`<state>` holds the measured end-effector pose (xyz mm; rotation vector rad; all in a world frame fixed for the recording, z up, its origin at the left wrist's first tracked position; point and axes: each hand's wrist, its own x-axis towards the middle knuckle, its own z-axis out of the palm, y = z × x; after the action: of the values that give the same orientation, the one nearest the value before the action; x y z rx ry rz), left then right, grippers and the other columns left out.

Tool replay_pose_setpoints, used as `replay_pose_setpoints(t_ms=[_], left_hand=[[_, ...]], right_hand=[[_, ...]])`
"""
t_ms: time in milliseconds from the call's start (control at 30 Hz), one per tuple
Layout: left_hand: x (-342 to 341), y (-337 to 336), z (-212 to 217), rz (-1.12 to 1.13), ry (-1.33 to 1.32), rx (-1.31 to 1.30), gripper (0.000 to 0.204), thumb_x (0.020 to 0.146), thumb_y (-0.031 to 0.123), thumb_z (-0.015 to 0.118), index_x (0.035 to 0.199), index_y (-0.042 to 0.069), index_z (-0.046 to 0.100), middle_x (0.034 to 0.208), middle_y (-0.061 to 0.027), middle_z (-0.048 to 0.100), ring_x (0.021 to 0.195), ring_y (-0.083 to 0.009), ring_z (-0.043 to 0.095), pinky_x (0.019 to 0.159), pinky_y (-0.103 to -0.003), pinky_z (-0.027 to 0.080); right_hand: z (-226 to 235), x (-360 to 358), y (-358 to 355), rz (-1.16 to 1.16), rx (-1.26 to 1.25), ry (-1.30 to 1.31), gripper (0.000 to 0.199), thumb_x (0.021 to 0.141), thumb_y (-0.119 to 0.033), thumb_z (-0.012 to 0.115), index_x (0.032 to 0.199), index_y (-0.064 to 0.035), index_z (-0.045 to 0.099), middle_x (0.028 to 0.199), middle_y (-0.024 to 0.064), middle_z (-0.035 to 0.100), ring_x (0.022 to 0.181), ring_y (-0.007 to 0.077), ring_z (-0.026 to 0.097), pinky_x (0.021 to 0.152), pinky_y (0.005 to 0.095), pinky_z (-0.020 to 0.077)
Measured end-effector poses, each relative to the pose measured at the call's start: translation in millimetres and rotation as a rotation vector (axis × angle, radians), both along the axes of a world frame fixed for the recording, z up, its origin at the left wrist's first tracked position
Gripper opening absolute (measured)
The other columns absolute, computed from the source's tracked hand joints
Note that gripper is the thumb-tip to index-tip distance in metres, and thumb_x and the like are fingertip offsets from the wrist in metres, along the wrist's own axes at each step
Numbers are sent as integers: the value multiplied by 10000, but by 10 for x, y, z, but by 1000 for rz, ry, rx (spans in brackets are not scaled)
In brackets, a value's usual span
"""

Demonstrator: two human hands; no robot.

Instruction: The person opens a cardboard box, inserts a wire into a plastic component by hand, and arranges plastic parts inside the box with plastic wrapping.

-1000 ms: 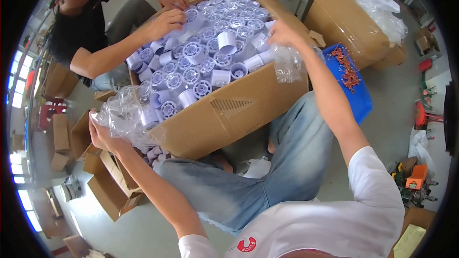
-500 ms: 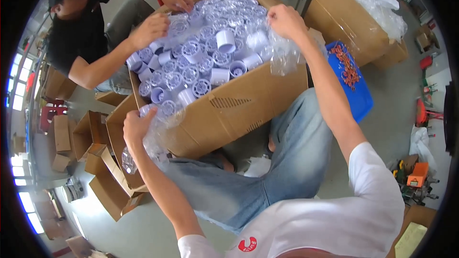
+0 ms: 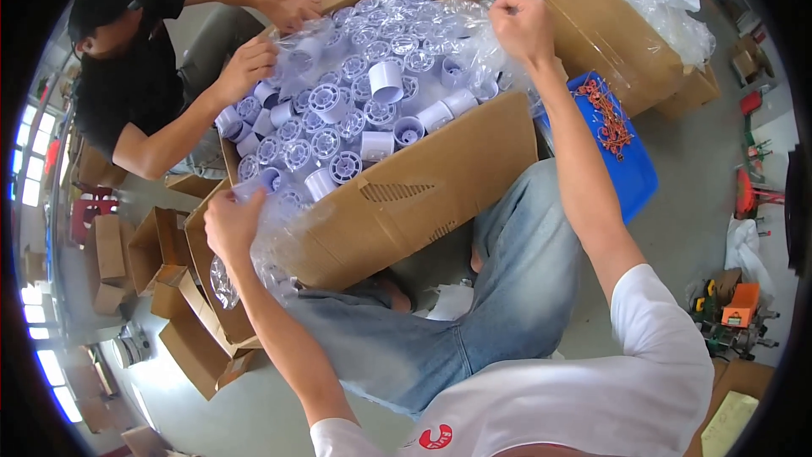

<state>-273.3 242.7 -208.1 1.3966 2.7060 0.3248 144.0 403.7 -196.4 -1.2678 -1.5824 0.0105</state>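
A big cardboard box (image 3: 482,156) in front of me is full of white plastic cylinders (image 3: 386,83) with spoked ends. Clear plastic film (image 3: 470,20) lines the box and lies partly over its contents. At the box's far right edge, my right hand (image 3: 520,25) is closed on a gathered edge of that film. My left hand (image 3: 232,222) pinches the film at the near left corner, where more of it hangs down outside the box. Across from me, a person's two hands (image 3: 249,68) hold the film along the left side.
On the right, a blue bin (image 3: 630,178) holds reddish-orange small parts (image 3: 607,114). Behind it stands another cardboard box (image 3: 609,25) topped with crumpled clear plastic. Open cartons (image 3: 193,334) lie on the floor at left. My legs (image 3: 516,262) flank the box's near side.
My right hand has risen up and to the right, stretching the film. My left hand has shifted slightly left and down. The other person's hands have moved left with their part of the film.
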Motion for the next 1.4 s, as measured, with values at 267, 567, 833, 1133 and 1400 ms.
replay_pose_setpoints(t_ms=[267,567,833,1133,1400], left_hand=[[-229,157,-312,-6,65,48,686,669,470,707,1189,45,572,1145,-203,633,1073,-362,604,913,-455,472],[137,59,-263,-180,85,207,645,751,380,708,1323,170,497,979,-205,670,968,-384,632,826,-490,490],[578,574,-615,-657,-21,52,305,831,320,665,1087,155,651,927,-170,688,902,-370,651,751,-461,510],[389,776,-804,-681,-273,27,212,757,241,724,900,88,687,836,-143,680,833,-326,649,706,-417,489],[436,683,-820,-688,-280,99,171,785,202,692,855,50,657,803,-128,648,784,-340,639,680,-437,480]], right_hand=[[-340,-452,6,93,-323,-301,251,696,-12,548,899,-74,683,862,109,685,788,309,652,711,372,509],[-529,-717,-21,396,-702,-634,350,724,-61,612,1057,-131,695,898,158,692,887,335,653,752,439,504],[-662,-752,67,500,-629,-651,236,717,-79,686,949,-97,724,956,124,706,893,299,665,769,405,518],[-758,-609,195,635,-700,-518,142,691,-56,703,830,-41,727,807,121,708,819,265,677,721,383,512],[-561,-493,171,581,-251,-367,117,744,-74,685,836,-15,644,773,127,659,747,287,638,675,400,479]])
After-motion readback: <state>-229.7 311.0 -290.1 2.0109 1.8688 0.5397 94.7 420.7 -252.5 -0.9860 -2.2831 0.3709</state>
